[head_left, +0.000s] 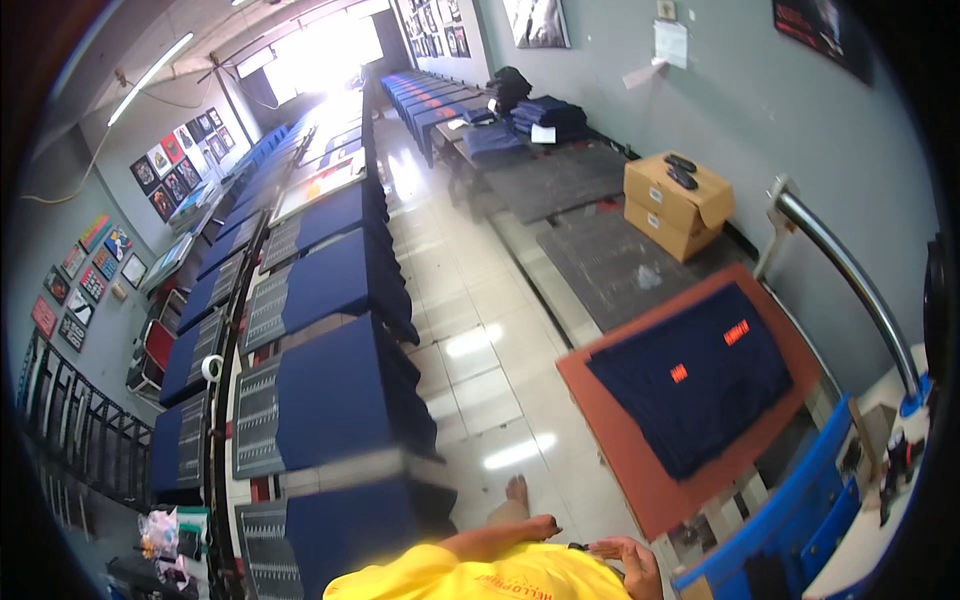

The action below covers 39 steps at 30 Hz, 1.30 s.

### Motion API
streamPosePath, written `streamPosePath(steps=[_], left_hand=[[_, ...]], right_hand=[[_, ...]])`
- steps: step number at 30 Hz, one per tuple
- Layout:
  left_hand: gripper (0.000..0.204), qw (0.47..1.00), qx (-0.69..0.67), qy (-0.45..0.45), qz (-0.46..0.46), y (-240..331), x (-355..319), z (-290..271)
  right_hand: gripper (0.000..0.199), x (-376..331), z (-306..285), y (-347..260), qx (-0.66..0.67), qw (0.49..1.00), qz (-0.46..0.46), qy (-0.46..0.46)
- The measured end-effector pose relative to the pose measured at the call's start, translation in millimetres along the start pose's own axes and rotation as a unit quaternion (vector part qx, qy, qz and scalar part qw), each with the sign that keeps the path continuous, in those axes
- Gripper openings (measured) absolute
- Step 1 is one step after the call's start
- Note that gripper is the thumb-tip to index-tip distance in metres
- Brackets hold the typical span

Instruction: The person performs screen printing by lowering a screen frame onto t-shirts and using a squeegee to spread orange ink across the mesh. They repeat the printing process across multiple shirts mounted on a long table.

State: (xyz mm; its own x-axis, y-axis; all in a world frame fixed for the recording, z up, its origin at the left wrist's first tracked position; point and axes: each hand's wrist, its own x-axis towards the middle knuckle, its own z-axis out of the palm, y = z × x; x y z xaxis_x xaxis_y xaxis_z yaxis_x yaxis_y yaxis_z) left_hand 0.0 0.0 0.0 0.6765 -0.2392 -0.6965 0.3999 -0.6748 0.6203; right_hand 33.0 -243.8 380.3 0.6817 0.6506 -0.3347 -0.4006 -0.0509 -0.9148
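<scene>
At the bottom edge, in front of my yellow shirt, my left hand is curled closed. Whether anything is inside it is hidden. My right hand is beside it, fingers loosely apart and partly bent, with no held thing visible. A small dark item shows by its fingertips, too small to name. Nearest to the right hand is a tilted reddish-brown board. On it lies a dark navy garment with two orange printed marks. Neither hand touches the board.
To my left runs a long row of boards draped with navy fabric. A tiled floor aisle lies between. At right are a blue machine frame, a curved metal tube, a cardboard box and stacked navy garments.
</scene>
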Motion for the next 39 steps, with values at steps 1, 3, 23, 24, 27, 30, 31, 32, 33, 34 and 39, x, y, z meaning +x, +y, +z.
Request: streamPosePath(steps=[1, 3, 23, 24, 27, 30, 31, 32, 33, 34, 39], left_hand=[[0.051, 0.998, -0.047, 0.010, -0.050, -8.3, -19.7, -5.8], [0.045, 0.993, -0.100, 0.059, 0.025, 41.3, 34.4, -60.4], [0.042, 0.948, -0.243, 0.139, -0.152, -201.3, 27.3, -475.1], [0.042, 0.947, -0.250, 0.146, -0.140, -208.2, 27.3, -490.1], [0.047, 0.962, -0.180, 0.153, -0.140, -231.5, 23.1, -546.5], [0.049, 0.978, -0.106, 0.131, -0.126, -254.8, 15.7, -612.7], [0.049, 0.978, -0.096, 0.128, -0.134, -265.7, 11.1, -627.9], [0.049, 0.978, -0.105, 0.130, -0.123, -279.5, 3.8, -645.9], [0.048, 0.966, -0.133, 0.175, -0.133, -286.9, 5.0, -665.4], [0.047, 0.951, -0.161, 0.220, -0.144, -296.0, 4.4, -685.9], [0.044, 0.843, -0.349, 0.345, -0.222, -316.8, 8.8, -739.1]], right_hand=[[0.056, 9.9, -3.5, 15.4, 0.033, 0.999, 0.015, -0.035], [0.059, 55.1, -0.6, -25.6, 0.008, 0.999, 0.027, 0.037], [0.046, 449.0, 165.5, -189.8, -0.117, 0.993, -0.004, 0.025], [0.050, 477.0, 163.9, -181.8, -0.067, 0.997, 0.011, 0.026], [0.041, 561.2, 155.3, -186.8, -0.034, 0.997, -0.062, 0.027], [0.036, 636.0, 156.8, -211.3, -0.027, 0.990, -0.110, 0.084], [0.036, 659.1, 159.5, -223.5, -0.048, 0.987, -0.113, 0.100], [0.035, 682.9, 161.0, -227.9, -0.032, 0.988, -0.125, 0.090], [0.036, 704.5, 160.7, -233.8, -0.040, 0.989, -0.118, 0.084], [0.036, 727.5, 162.3, -239.2, -0.048, 0.990, -0.111, 0.076], [0.031, 829.8, 177.1, -249.7, -0.150, 0.988, -0.039, 0.020]])
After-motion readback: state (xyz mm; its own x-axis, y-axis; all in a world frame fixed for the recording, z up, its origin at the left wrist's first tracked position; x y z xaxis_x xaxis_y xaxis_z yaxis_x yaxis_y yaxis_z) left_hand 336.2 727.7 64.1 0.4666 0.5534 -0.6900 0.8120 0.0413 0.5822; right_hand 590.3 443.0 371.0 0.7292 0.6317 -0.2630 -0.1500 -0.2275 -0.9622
